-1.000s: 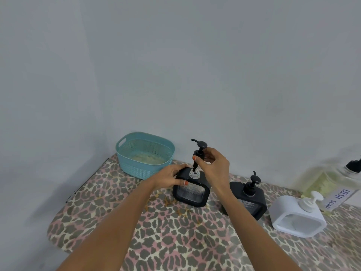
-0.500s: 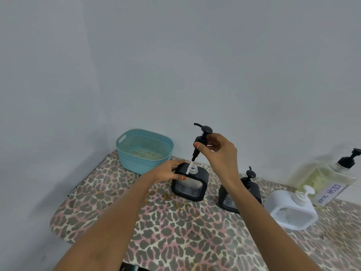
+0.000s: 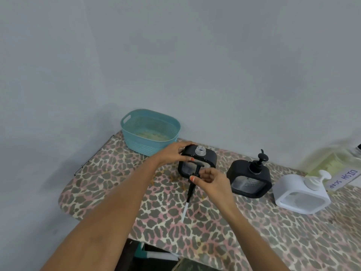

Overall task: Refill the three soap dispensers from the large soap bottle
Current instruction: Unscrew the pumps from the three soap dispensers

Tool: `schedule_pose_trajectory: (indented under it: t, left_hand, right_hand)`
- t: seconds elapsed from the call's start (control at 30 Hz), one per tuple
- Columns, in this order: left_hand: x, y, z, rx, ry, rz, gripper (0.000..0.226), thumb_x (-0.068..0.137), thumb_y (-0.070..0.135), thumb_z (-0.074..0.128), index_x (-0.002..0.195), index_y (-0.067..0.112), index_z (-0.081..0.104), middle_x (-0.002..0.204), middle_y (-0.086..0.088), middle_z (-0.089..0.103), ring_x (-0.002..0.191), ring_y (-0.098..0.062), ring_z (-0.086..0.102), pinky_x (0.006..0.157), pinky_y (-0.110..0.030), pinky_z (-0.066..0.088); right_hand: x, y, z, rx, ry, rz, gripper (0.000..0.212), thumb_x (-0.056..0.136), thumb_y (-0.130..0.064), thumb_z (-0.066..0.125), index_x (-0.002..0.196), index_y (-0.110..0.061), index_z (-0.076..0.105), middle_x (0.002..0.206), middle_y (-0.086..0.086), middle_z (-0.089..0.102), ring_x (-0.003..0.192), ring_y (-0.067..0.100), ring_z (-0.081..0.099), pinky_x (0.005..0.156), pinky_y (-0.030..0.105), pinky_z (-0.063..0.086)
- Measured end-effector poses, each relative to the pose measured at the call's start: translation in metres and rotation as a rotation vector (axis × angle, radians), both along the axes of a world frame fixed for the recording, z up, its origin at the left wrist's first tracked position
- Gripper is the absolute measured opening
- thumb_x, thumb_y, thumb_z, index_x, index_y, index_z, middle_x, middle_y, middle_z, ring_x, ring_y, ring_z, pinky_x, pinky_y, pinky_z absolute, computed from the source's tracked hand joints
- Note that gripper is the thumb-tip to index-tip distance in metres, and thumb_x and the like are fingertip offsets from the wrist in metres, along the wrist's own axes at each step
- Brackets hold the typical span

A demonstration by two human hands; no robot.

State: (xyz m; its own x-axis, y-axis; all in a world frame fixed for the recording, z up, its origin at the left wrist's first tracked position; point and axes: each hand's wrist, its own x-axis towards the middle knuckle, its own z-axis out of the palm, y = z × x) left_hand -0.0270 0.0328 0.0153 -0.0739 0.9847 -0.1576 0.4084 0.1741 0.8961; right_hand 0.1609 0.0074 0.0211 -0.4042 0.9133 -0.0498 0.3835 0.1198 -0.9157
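Note:
A black square dispenser (image 3: 210,155) stands near the basket with its clear neck uncovered. My left hand (image 3: 174,152) grips its left side. My right hand (image 3: 212,179) pinches the removed black pump (image 3: 192,187) in front of it, the white tube slanting down toward the table. A second black dispenser (image 3: 249,178) with its pump on stands to the right. Beside that is a white dispenser (image 3: 300,194) with a white pump. The large soap bottle (image 3: 332,163), with a "DISH SOAP" label, sits at the far right, partly cut off.
A teal plastic basket (image 3: 150,132) stands at the table's back left against the grey wall. The leopard-print table (image 3: 214,231) has a rounded left end and a front edge near my arms.
My right hand lifted the pump up out of the left black dispenser, then brought it down in front of it. My left hand stayed on the dispenser.

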Motion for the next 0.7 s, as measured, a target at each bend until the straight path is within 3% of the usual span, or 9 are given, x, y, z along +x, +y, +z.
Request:
schedule_pose_trajectory:
  t: [0.1,0.2,0.3,0.37,0.47,0.7]
  left_hand:
    - [0.0,0.0,-0.002,-0.001,-0.013,0.007,0.068,0.079,0.011,0.069,0.139,0.014,0.036,0.142,-0.004,0.042,0.131,-0.02,0.041,0.109,-0.034,0.035]
    - [0.001,0.001,-0.002,0.001,-0.028,0.019,0.068,0.079,0.01,0.069,0.139,0.015,0.036,0.144,-0.005,0.041,0.132,-0.02,0.039,0.11,-0.035,0.033]
    - [0.0,0.002,-0.002,-0.006,-0.024,0.015,0.069,0.079,0.012,0.069,0.14,0.016,0.035,0.145,-0.004,0.04,0.132,-0.02,0.039,0.11,-0.034,0.033]
    - [-0.001,0.002,-0.002,-0.014,-0.023,0.015,0.07,0.079,0.013,0.069,0.14,0.016,0.035,0.145,-0.005,0.039,0.133,-0.021,0.038,0.111,-0.035,0.032]
    - [-0.001,0.003,-0.002,-0.018,-0.014,0.015,0.071,0.079,0.013,0.069,0.141,0.016,0.033,0.146,-0.005,0.038,0.133,-0.021,0.038,0.111,-0.036,0.031]
    - [0.002,0.001,-0.002,0.001,0.011,-0.017,0.069,0.081,0.014,0.067,0.141,0.019,0.033,0.147,-0.004,0.036,0.134,-0.02,0.037,0.112,-0.037,0.031]
  right_hand:
    - [-0.005,-0.004,-0.027,-0.06,-0.079,-0.002,0.024,0.076,-0.027,0.075,0.089,-0.013,0.061,0.085,-0.001,0.064,0.075,0.006,0.06,0.061,0.009,0.046]
    - [-0.009,-0.002,-0.044,-0.122,-0.093,-0.029,0.019,0.076,-0.026,0.076,0.074,-0.017,0.059,0.086,0.007,0.067,0.08,0.021,0.066,0.076,0.031,0.055]
    - [-0.011,-0.002,-0.053,-0.129,-0.119,-0.055,0.025,0.078,-0.024,0.074,0.065,-0.009,0.059,0.084,0.02,0.07,0.08,0.032,0.067,0.077,0.045,0.053]
    - [-0.012,-0.002,-0.058,-0.119,-0.148,-0.056,0.028,0.08,-0.024,0.072,0.069,0.001,0.064,0.081,0.021,0.071,0.071,0.03,0.066,0.069,0.042,0.051]
    - [-0.012,-0.002,-0.062,-0.109,-0.194,-0.067,0.022,0.081,-0.027,0.071,0.073,-0.006,0.068,0.075,0.009,0.07,0.049,0.007,0.058,0.053,0.023,0.045]
    - [-0.011,-0.002,-0.064,-0.112,-0.167,-0.087,0.028,0.082,-0.035,0.068,0.086,-0.007,0.068,0.075,0.002,0.065,0.056,0.006,0.054,0.046,0.011,0.041]
